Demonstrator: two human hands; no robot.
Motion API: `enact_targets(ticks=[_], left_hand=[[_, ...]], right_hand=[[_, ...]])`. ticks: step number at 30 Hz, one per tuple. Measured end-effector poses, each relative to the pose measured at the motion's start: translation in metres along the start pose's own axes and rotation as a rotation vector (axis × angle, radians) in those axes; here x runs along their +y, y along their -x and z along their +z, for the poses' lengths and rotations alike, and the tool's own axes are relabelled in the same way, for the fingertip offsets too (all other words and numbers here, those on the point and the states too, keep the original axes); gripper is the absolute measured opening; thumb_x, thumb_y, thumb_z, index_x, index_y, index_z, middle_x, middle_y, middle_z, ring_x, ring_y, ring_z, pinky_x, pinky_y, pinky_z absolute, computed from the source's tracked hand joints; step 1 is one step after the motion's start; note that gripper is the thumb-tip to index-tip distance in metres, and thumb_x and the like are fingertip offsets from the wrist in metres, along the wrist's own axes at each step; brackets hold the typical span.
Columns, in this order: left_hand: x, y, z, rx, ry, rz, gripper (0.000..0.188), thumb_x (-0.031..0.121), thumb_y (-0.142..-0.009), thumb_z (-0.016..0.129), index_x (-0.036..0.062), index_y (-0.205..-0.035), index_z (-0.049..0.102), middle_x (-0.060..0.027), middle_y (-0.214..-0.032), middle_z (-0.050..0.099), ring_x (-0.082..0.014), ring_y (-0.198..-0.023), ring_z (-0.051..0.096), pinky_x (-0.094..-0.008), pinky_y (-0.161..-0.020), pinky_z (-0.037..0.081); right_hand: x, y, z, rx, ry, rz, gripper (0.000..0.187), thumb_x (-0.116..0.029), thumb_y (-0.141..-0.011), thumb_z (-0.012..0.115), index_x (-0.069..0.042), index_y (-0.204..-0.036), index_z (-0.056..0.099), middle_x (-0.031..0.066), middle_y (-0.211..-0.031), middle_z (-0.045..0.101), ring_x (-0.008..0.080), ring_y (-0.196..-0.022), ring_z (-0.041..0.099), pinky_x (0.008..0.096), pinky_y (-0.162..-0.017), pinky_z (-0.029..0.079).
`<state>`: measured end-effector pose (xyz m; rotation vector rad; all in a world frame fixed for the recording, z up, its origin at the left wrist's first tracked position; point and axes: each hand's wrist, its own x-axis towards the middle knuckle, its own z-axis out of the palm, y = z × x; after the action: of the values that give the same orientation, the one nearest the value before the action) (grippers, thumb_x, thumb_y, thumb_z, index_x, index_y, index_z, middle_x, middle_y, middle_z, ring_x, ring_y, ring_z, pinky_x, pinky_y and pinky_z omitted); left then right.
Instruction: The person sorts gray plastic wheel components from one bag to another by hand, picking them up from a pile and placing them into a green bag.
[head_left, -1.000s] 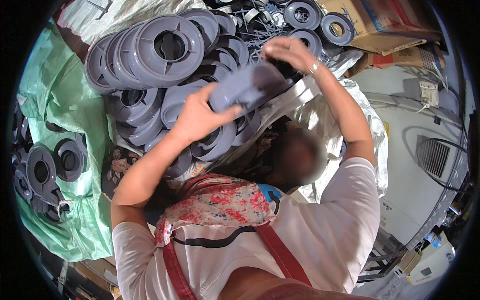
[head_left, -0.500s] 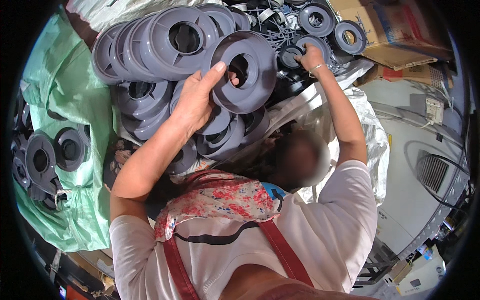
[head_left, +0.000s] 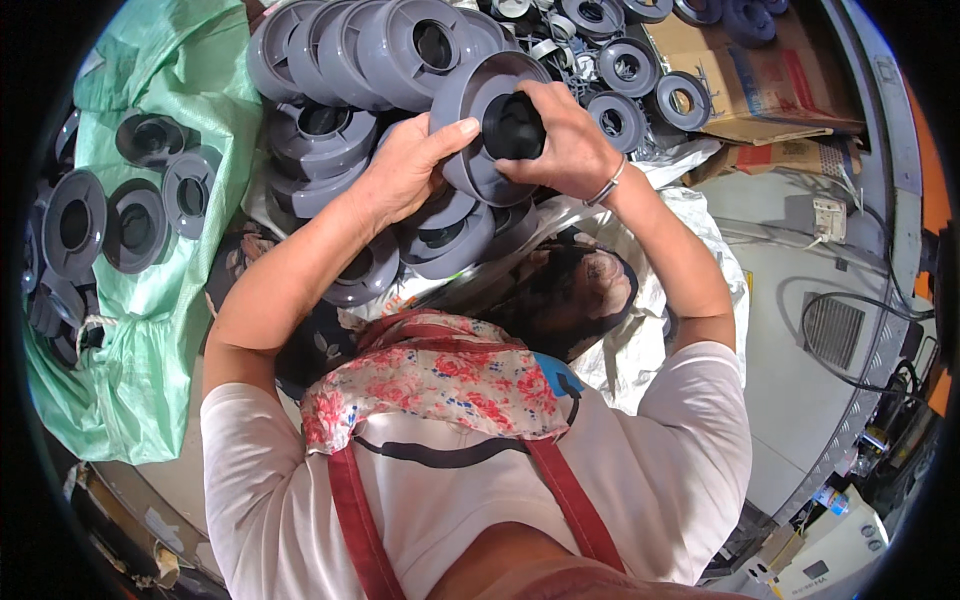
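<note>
My left hand (head_left: 412, 165) is closed on the near-left rim of a large grey plastic ring (head_left: 462, 112), its thumb on the face and its fingers hidden behind. My right hand (head_left: 572, 150) grips a round black cap (head_left: 514, 126) between thumb and fingers, over the ring's centre hole. Whether the cap sits inside the hole or only against it, I cannot tell. Similar grey rings with black centres (head_left: 432, 45) lie overlapped just beyond, and several more (head_left: 440, 240) are stacked beneath my hands.
At the far right, smaller grey rings (head_left: 628, 66) lie among black and grey parts beside a cardboard box (head_left: 740, 95). A green woven sack (head_left: 150, 320) with more rings is on the left. White sheeting (head_left: 690, 220) and a pale cabinet with a cable (head_left: 770, 330) stand right.
My right hand has come left from the pile of small parts to the large ring, bringing the black cap. My left hand still holds the ring. The view has shifted.
</note>
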<state>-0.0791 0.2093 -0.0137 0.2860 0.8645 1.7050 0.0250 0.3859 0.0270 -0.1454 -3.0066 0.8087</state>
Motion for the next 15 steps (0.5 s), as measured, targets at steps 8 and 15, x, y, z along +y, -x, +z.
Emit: enact_targets(ticks=[8,15], left_hand=[[0.015,0.012,0.005,-0.148,0.126,-0.050,0.041,0.024,-0.086,0.058,-0.0030,-0.114,0.047,-0.0082,-0.106,0.056,-0.0147,-0.094,0.056,-0.0318,-0.085,0.048],[0.003,0.014,0.004,0.034,-0.213,0.238,0.048,0.025,-0.080,0.065,-0.0019,-0.115,0.047,-0.0054,-0.101,0.055,-0.0107,-0.091,0.052,-0.0264,-0.082,0.043]], right_hand=[[-0.030,0.006,-0.016,-0.083,-0.063,0.025,0.059,-0.024,-0.065,0.070,0.004,-0.111,0.046,0.0197,-0.093,0.051,0.0303,-0.081,0.050,0.0349,-0.072,0.046],[-0.019,0.011,-0.010,-0.204,-0.186,0.199,0.067,-0.052,-0.078,0.058,0.012,-0.096,0.056,0.0164,-0.077,0.063,0.0203,-0.068,0.063,0.0273,-0.059,0.050]])
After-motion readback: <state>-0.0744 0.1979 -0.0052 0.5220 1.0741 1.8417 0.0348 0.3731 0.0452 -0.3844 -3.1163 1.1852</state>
